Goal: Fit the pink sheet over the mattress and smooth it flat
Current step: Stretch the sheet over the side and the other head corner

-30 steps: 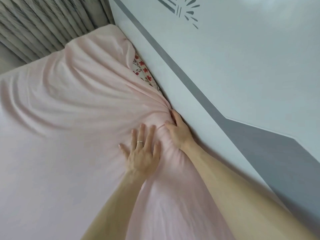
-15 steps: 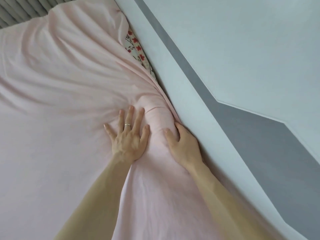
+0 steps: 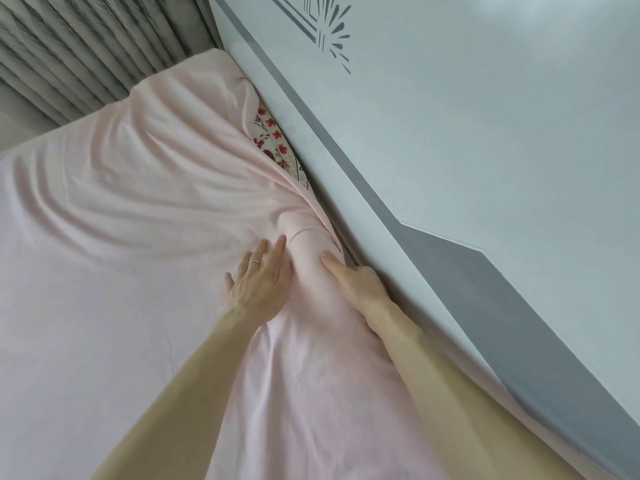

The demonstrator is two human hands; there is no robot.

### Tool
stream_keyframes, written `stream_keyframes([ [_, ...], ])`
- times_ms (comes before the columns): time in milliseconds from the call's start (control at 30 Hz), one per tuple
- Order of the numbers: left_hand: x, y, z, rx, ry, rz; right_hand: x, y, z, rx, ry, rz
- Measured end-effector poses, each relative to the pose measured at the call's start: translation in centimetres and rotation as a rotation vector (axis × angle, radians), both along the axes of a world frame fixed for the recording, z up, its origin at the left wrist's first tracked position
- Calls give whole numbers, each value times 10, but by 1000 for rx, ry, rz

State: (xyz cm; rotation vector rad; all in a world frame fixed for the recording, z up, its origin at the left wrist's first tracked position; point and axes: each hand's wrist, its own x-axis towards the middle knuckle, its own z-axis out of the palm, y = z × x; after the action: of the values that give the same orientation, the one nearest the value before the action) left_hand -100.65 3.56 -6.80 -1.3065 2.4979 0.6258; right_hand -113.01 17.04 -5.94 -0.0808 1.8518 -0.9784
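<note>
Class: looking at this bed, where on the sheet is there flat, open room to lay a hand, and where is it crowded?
Free: the smooth sheet left of the left hand, below the fanned wrinkles. Crowded: the bunched ridge between both hands, and the strip by the headboard, where the right hand presses and floral mattress shows uncovered.

No words, labels, brand marks or numbers can be read anywhere in the view.
</note>
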Motion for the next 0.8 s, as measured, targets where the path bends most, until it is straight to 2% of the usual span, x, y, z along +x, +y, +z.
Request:
stream_keyframes([
  [100,3,20,-25,18,-5,45,17,2,-19,227,601,135],
  [167,6,34,-42,-30,100,107,41,13,-26,207,1001,184],
  [233,12,37,-54,-153,194,121,73,36,-29,122,1154,277],
  [333,17,35,-67,-236,267,163,97,92,-51,184,1198,455],
  [433,17,32,-67,-203,225,128,89,108,-62,344,1173,436],
  [567,33,33,-47,-57,139,65,85,101,-48,389,1118,429],
  [633,69,57,-42,-55,104,57,101,105,-36,409,1113,400],
  [700,121,104,-41,-27,100,84,137,115,-23,300,1133,505],
  [767,186,164,-43,25,76,174,173,145,-23,148,1151,718],
  [800,223,197,-43,48,45,226,180,166,-27,136,1169,774],
])
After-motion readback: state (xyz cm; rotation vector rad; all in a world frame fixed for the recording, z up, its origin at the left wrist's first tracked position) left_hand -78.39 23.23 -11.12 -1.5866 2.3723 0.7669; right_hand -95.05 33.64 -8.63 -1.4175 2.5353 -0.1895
